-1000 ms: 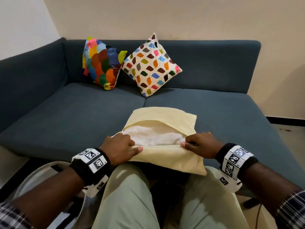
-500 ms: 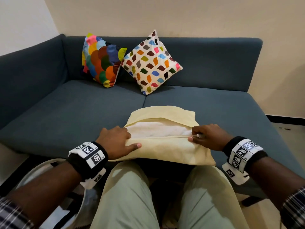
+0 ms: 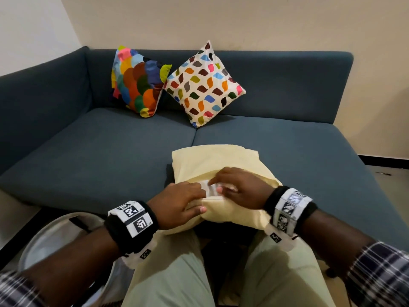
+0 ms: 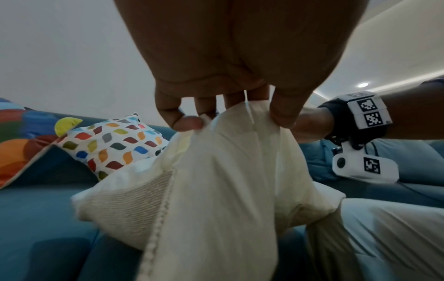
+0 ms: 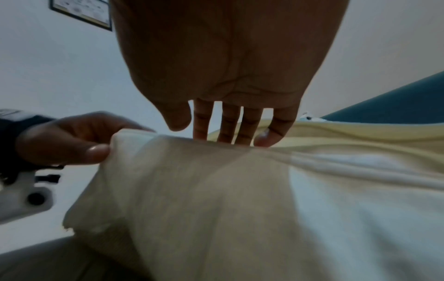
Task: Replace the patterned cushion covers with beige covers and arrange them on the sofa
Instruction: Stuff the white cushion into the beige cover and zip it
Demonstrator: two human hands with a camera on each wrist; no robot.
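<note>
A beige-covered cushion (image 3: 214, 160) lies at the sofa's front edge, against my knees. My left hand (image 3: 200, 199) grips its near left edge; in the left wrist view the left hand (image 4: 235, 117) pinches a fold of the beige cover (image 4: 228, 180). My right hand (image 3: 215, 186) lies on top beside it. Its fingers (image 5: 235, 133) are straight, tips on the cover (image 5: 216, 190) at the opening, thumb apart. A small patch of white inner pad (image 3: 208, 190) shows between the hands. Two patterned cushions lean on the backrest: a scale-patterned one (image 3: 138, 82) and a leaf-patterned one (image 3: 204, 84).
The blue sofa (image 3: 99, 151) has an armrest on the left and bare seat on both sides of the beige cushion. A round pale basket (image 3: 51, 240) stands on the floor at my lower left. My legs in light trousers (image 3: 177, 273) are below the cushion.
My right hand went out to the right end of the opening, then slid left until it meets the left hand. Far less white pad shows now. The left hand stayed at the left edge.
</note>
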